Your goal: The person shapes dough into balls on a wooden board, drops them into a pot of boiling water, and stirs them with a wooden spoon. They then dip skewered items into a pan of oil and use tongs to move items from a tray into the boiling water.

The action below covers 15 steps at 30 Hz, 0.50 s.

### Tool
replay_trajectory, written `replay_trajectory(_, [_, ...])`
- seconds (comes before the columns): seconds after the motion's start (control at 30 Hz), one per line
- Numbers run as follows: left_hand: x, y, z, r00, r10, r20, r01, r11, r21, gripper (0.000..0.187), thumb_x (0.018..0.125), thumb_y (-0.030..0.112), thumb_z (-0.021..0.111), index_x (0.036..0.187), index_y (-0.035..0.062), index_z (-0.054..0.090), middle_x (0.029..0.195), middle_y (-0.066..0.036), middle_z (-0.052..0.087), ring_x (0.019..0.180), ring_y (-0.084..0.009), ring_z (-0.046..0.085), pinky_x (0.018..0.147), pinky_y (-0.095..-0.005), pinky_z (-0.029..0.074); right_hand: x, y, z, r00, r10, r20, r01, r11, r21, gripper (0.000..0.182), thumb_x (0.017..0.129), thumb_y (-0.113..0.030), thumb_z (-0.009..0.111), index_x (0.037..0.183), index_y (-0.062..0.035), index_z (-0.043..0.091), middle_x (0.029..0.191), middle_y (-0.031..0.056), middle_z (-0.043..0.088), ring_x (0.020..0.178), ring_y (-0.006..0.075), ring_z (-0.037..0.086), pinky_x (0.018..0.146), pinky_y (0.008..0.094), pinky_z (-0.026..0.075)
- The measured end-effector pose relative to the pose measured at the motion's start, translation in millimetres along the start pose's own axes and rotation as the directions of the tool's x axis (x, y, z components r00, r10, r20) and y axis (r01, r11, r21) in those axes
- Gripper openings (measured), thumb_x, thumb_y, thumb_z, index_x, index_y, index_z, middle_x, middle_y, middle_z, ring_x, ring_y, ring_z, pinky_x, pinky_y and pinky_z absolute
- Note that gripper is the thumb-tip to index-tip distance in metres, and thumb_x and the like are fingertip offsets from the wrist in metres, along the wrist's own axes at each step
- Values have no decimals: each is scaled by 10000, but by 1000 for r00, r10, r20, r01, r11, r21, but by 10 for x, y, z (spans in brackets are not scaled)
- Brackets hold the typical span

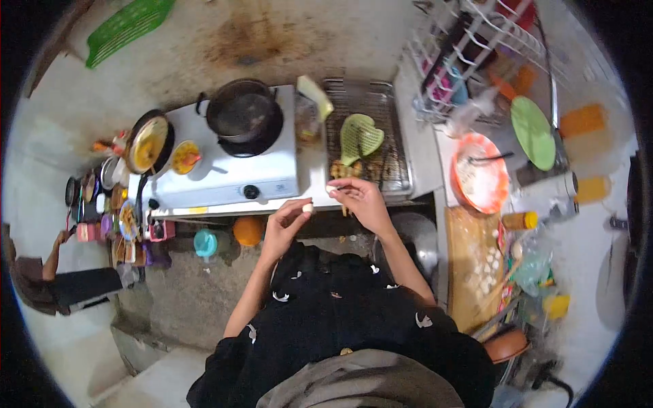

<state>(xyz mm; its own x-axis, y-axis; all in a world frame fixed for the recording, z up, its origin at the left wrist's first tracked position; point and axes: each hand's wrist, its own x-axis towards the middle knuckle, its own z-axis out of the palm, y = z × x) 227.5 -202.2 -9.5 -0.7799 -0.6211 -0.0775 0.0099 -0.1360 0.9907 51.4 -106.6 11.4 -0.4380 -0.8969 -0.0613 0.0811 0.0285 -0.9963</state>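
Note:
Both hands are raised in front of my body, near the front edge of the stove counter. Pinched in the fingers of my left hand (284, 228) is a small white piece (307, 207) that looks like dough. My right hand (364, 205), a little higher and to the right, grips a similar white piece (331, 190) between thumb and fingers. The two pieces are apart. Just beyond my right hand lies a metal rack tray (401, 146) with browned food pieces (345, 170) and a light green slotted scoop (360, 139).
A dark pot (241, 112) stands on the white gas stove (204, 183), beside a bowl of yellow food (185, 158) and a tilted pan (148, 143). On the right, a wooden board (464, 272) bears several white pieces, near an orange-rimmed bowl (479, 173). Another person (68, 285) stands far left.

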Motion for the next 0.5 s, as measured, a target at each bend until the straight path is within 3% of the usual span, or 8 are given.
replay_trajectory(0.03, [-11, -18, -164, 998, 15, -58, -11, 998, 61, 264, 850, 57, 548, 1108, 2, 561, 1089, -55, 516, 967, -120, 526, 830, -236, 419, 167, -2, 126, 999, -28, 30, 31, 993, -117, 172, 796, -86, 622, 959, -29, 631, 935, 49, 612, 751, 98, 577, 704, 229, 462])
replay_trajectory(0.07, [2, -44, -292, 996, 17, -84, -12, 998, 63, 264, 850, 57, 548, 1108, 2, 561, 1089, -55, 516, 967, -120, 526, 830, -236, 419, 340, -17, 244, 998, -28, 56, 34, 993, -114, 172, 796, -86, 622, 959, -29, 631, 935, 49, 612, 751, 98, 577, 704, 229, 462])
replay_trajectory(0.13, [67, -59, -521, 977, 120, -174, -118, 993, 23, 277, 855, 58, 541, 1128, 8, 549, 1080, -61, 518, 956, -111, 524, 825, -229, 420, 702, -78, 467, 968, -241, 66, 249, 915, -317, 173, 779, -118, 641, 942, -61, 645, 904, 58, 623, 751, 127, 591, 709, 244, 468])
replay_trajectory(0.2, [117, -1, -698, 965, 135, -224, -132, 991, 27, 269, 850, 65, 554, 1113, 8, 554, 1070, -57, 521, 941, -100, 522, 823, -226, 422, 1084, -155, 690, 959, -270, 87, 280, 854, -439, 185, 758, -118, 652, 932, -57, 640, 865, 72, 625, 754, 163, 609, 700, 261, 478])
replay_trajectory(0.27, [160, 58, -865, 962, 11, -273, -10, 1000, 6, 243, 839, 68, 572, 1075, 8, 568, 1055, -49, 522, 927, -95, 522, 821, -231, 428, 1447, -131, 914, 931, -345, 115, 359, 818, -450, 158, 762, -108, 624, 894, -22, 622, 824, 114, 623, 743, 191, 621, 669, 302, 488])
replay_trajectory(0.37, [215, 48, -1106, 966, 46, -254, -41, 999, 24, 209, 830, 70, 587, 1030, 11, 588, 1034, -37, 521, 923, -97, 527, 806, -231, 438, 1881, -58, 1157, 910, -364, 199, 410, 717, -565, 132, 756, -106, 611, 855, -19, 621, 820, 135, 626, 745, 247, 625, 662, 333, 491])
replay_trajectory(0.43, [265, 54, -1210, 960, 131, -247, -110, 989, 96, 199, 829, 77, 588, 1020, 19, 597, 1035, -45, 511, 930, -111, 530, 814, -237, 442, 2089, 14, 1261, 825, -487, 287, 526, 475, -705, 103, 752, -101, 586, 816, -33, 628, 795, 144, 620, 718, 300, 611, 650, 364, 491])
replay_trajectory(0.5, [306, 92, -1319, 958, 140, -249, -108, 984, 138, 201, 833, 82, 584, 1023, 19, 596, 1046, -52, 506, 934, -117, 531, 818, -240, 442, 2218, 97, 1331, 843, -445, 302, 504, 459, -731, 99, 751, -100, 576, 807, -42, 633, 793, 140, 620, 715, 307, 608, 647, 376, 490])
